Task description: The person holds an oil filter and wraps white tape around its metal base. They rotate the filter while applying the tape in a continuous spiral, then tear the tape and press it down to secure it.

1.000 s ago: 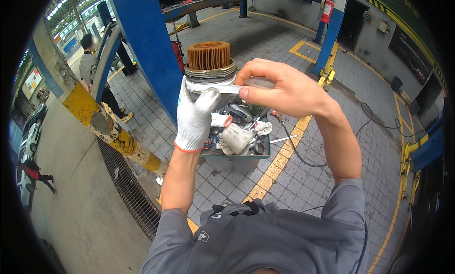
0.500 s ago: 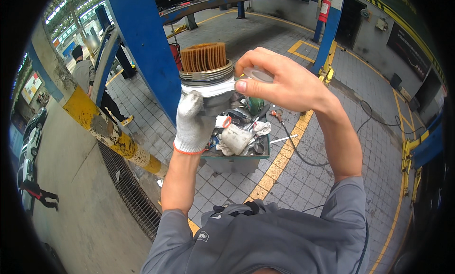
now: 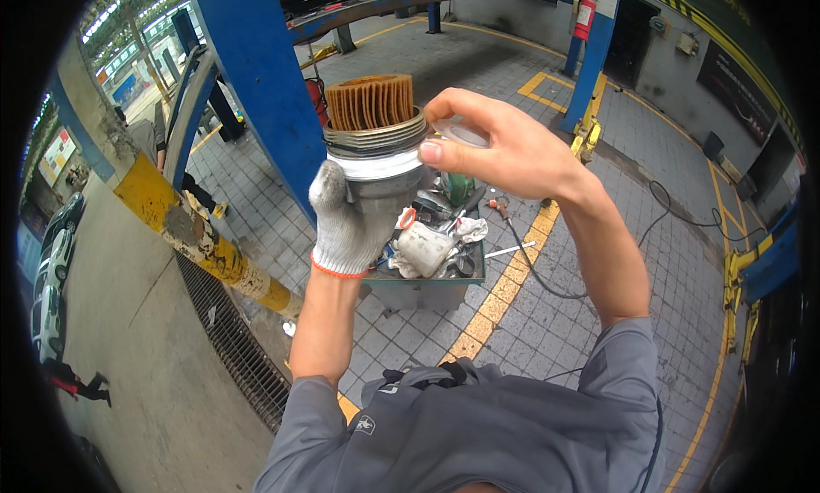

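My left hand [image 3: 348,224], in a white knitted glove with an orange cuff edge, is closed round a grey cylindrical filter housing [image 3: 391,187]. A brown pleated filter element [image 3: 369,102] sticks up out of its threaded top. White tape [image 3: 380,166] is wrapped round the housing below the threads. Bare, my right hand [image 3: 512,151] pinches a ring-shaped, whitish see-through roll [image 3: 465,133] at the housing's right side. Its thumb tip is at the end of the tape band. The fingers on the housing's far side are hidden.
Below the housing stands a bin [image 3: 423,297] heaped with used parts, rags and bottles. A blue lift post [image 3: 256,83] rises close on the left, beside a yellow-and-white pillar [image 3: 184,220]. A black hose [image 3: 547,284] lies on the tiled floor at right. Two people are at far left.
The housing has turned a little and sits more upright, with more of the tape band showing. My left thumb has shifted left on it. The people in the background have moved.
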{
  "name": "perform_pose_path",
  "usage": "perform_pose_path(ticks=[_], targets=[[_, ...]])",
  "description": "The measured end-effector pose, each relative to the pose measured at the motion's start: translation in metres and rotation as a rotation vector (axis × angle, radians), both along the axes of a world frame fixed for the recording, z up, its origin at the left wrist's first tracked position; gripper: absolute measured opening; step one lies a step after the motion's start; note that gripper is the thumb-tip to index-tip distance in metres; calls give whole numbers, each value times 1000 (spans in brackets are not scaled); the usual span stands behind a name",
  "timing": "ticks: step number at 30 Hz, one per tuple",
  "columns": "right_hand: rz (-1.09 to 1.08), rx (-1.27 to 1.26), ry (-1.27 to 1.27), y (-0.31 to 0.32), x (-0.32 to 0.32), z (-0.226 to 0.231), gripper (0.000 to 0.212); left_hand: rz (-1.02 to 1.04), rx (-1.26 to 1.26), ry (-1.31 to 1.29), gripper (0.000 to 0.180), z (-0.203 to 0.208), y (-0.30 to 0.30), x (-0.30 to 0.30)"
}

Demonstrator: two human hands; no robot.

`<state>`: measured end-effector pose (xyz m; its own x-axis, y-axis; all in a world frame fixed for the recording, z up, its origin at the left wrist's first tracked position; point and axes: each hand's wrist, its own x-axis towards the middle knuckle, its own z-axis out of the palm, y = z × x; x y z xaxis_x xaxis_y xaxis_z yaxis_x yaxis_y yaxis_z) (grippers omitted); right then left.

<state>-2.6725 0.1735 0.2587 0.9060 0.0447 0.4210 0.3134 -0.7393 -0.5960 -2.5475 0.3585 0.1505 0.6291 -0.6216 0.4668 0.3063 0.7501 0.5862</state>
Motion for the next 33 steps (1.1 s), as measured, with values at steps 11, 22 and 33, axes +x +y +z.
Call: perform_pose_path(ticks=[11, 22, 33], targets=[[-150, 111, -50, 9, 13, -18, 52, 339, 182, -106, 89, 4, -4, 10], [-118, 34, 49, 22, 7, -14, 60, 438, 294, -232, 62, 3, 1, 13], [-21, -232, 44, 3, -4, -2, 48, 285, 195, -210, 61, 11, 16, 14]])
